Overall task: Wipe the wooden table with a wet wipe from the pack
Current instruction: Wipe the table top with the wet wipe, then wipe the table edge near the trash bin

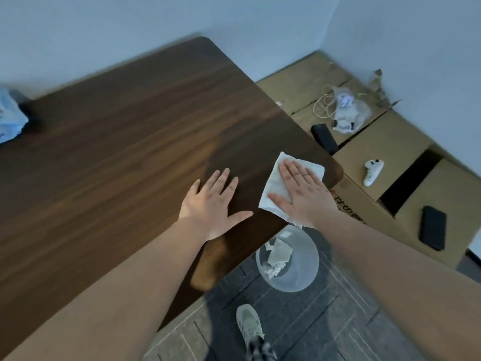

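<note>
The right hand point(303, 192) lies flat, fingers spread and straight, pressing a white wet wipe point(279, 187) onto the dark wooden table point(117, 142); nothing is gripped, the palm just pins the sheet. The wipe sits near the table's rounded near-right corner, its lower edge reaching the table's edge. The left hand point(214, 204) rests just beside it, palm down, fingers splayed, holding nothing. The blue wipe pack point(10, 115) lies well apart at the far left edge of the table; its print is too blurred to read. Most of the tabletop between pack and hands is bare.

Below the corner a clear bin point(287, 259) with crumpled wipes stands on the dark floor, near a sneaker point(250, 324). Cardboard boxes point(385, 142) crowd the table's right side; one bears red characters, partly hidden and unreadable. On them lie a white game controller point(372, 171), two dark phones point(432, 227), a plastic bag point(347, 110) and a coiled cable point(324, 104).
</note>
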A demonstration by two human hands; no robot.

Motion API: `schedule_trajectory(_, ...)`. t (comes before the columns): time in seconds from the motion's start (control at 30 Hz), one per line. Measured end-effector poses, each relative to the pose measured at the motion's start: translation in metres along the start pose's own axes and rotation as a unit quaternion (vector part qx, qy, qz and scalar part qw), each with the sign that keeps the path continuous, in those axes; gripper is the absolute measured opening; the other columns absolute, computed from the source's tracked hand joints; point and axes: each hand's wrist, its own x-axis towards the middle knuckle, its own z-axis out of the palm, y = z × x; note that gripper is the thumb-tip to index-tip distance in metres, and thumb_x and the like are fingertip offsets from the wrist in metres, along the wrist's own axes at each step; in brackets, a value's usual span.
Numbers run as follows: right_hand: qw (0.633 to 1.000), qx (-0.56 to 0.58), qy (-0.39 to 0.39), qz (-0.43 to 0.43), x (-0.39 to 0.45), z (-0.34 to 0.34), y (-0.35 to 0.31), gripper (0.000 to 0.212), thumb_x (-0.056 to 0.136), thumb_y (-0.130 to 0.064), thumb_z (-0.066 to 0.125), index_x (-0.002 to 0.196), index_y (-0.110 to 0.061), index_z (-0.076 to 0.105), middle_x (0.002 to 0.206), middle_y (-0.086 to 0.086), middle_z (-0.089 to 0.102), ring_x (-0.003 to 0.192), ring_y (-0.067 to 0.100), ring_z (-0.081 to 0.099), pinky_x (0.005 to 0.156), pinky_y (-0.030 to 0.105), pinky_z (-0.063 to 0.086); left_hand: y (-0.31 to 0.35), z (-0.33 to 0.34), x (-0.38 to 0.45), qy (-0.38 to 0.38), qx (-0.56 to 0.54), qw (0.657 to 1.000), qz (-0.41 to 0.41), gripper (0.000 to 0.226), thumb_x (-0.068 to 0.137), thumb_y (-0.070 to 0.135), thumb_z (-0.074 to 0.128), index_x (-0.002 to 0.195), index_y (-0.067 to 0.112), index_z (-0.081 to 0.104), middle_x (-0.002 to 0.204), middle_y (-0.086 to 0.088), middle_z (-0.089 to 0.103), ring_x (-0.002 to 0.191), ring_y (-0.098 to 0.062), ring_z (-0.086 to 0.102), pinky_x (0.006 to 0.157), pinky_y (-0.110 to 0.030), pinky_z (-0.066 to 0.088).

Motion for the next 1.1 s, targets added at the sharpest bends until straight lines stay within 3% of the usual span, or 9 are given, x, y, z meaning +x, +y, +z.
schedule_trajectory(0.23, 0.997, 0.057, 0.034, 0.032, 0.003, -0.007, 0.063, 0.073, 0.093, -0.061, 0.019, 0.15, -0.021, -0.001, 0.16, -0.002, -0.002, 0.146, 0.011, -0.006, 0.111, 0.025, -0.011, 0.049, -0.016, 0.059, 0.034, -0.003, 0.999, 0.039, 0.084, 0.081, 0.075, 0.007, 0.15, 0.028, -0.001, 0.159, 0.003, -0.011, 0.145, -0.016, -0.009, 0.118, -0.044, 0.007)
schedule_trajectory(0.33, 0.986, 0.119, 0.113, 0.02, -0.01, -0.006, 0.084, 0.053, 0.099, -0.039, 0.033, 0.147, -0.017, 0.025, 0.156, -0.002, 0.023, 0.143, 0.01, 0.016, 0.118, 0.03, 0.011, 0.073, -0.021, 0.078, 0.038, -0.004, 0.997, 0.06, 0.083, 0.081, 0.073, 0.006, 0.15, 0.027, -0.001, 0.159, 0.002, -0.009, 0.145, -0.017, -0.009, 0.119, -0.044, 0.005)
schedule_trajectory(0.4, 0.975, 0.174, 0.132, 0.041, -0.024, 0.001, 0.098, 0.046, 0.1, -0.028, 0.038, 0.145, -0.019, 0.031, 0.151, -0.01, 0.026, 0.135, 0.001, 0.021, 0.113, 0.027, 0.022, 0.091, -0.024, 0.09, 0.045, 0.0, 0.996, 0.082, 0.082, 0.082, 0.072, 0.005, 0.15, 0.027, 0.0, 0.159, 0.001, -0.008, 0.145, -0.017, -0.008, 0.119, -0.044, 0.004)
schedule_trajectory(0.47, 0.966, 0.21, 0.12, 0.088, -0.041, 0.015, 0.115, 0.044, 0.099, -0.02, 0.042, 0.143, -0.019, 0.036, 0.146, -0.013, 0.033, 0.13, 0.002, 0.032, 0.108, 0.027, 0.029, 0.11, -0.024, 0.098, 0.057, -0.001, 0.992, 0.108, 0.079, 0.085, 0.071, 0.008, 0.15, 0.026, 0.001, 0.16, 0.001, -0.006, 0.146, -0.017, -0.007, 0.119, -0.043, 0.004)
schedule_trajectory(0.57, 0.972, 0.193, 0.044, 0.124, -0.073, 0.051, 0.142, 0.043, 0.094, -0.009, 0.047, 0.137, -0.014, 0.047, 0.142, 0.003, 0.049, 0.131, 0.022, 0.046, 0.107, 0.032, 0.033, 0.137, -0.021, 0.108, 0.083, -0.013, 0.985, 0.149, 0.075, 0.089, 0.067, 0.013, 0.15, 0.025, 0.005, 0.16, 0.001, -0.003, 0.146, -0.016, -0.004, 0.117, -0.042, 0.004)
schedule_trajectory(0.7, 0.962, 0.205, 0.032, 0.175, -0.106, 0.1, 0.16, 0.04, 0.086, 0.003, 0.057, 0.124, -0.008, 0.061, 0.123, 0.012, 0.065, 0.108, 0.033, 0.063, 0.093, 0.039, 0.048, 0.163, -0.016, 0.123, 0.07, -0.004, 0.981, 0.181, 0.076, 0.088, 0.069, 0.015, 0.15, 0.027, 0.004, 0.16, 0.002, -0.005, 0.146, -0.015, -0.007, 0.117, -0.046, 0.002)
schedule_trajectory(0.8, 0.959, 0.198, -0.053, 0.198, -0.108, 0.127, 0.152, 0.039, 0.094, -0.009, 0.044, 0.131, -0.016, 0.054, 0.124, 0.003, 0.063, 0.108, 0.027, 0.06, 0.085, 0.033, 0.046, 0.168, -0.004, 0.127, 0.085, 0.013, 0.98, 0.179, 0.078, 0.087, 0.071, 0.016, 0.15, 0.027, 0.002, 0.16, 0.003, -0.004, 0.145, -0.015, -0.008, 0.116, -0.051, -0.002)
schedule_trajectory(0.97, 0.969, 0.158, -0.147, 0.12, -0.086, 0.199, 0.124, 0.03, 0.091, -0.008, 0.041, 0.115, -0.017, 0.057, 0.115, 0.003, 0.062, 0.101, 0.025, 0.06, 0.078, 0.04, 0.054, 0.17, 0.006, 0.127, 0.153, -0.009, 0.972, 0.18, 0.069, 0.092, 0.062, 0.025, 0.149, 0.026, 0.015, 0.16, 0.002, 0.01, 0.146, -0.016, 0.004, 0.116, -0.051, 0.003)
schedule_trajectory(1.1, 0.974, 0.124, -0.173, 0.074, -0.066, 0.238, 0.097, 0.03, 0.089, -0.005, 0.048, 0.117, -0.012, 0.056, 0.121, 0.004, 0.059, 0.125, 0.023, 0.046, 0.089, 0.04, 0.049, 0.17, 0.011, 0.129, 0.199, -0.019, 0.962, 0.184, 0.065, 0.092, 0.058, 0.034, 0.147, 0.024, 0.027, 0.157, 0.0, 0.023, 0.145, -0.017, 0.015, 0.115, -0.053, 0.009)
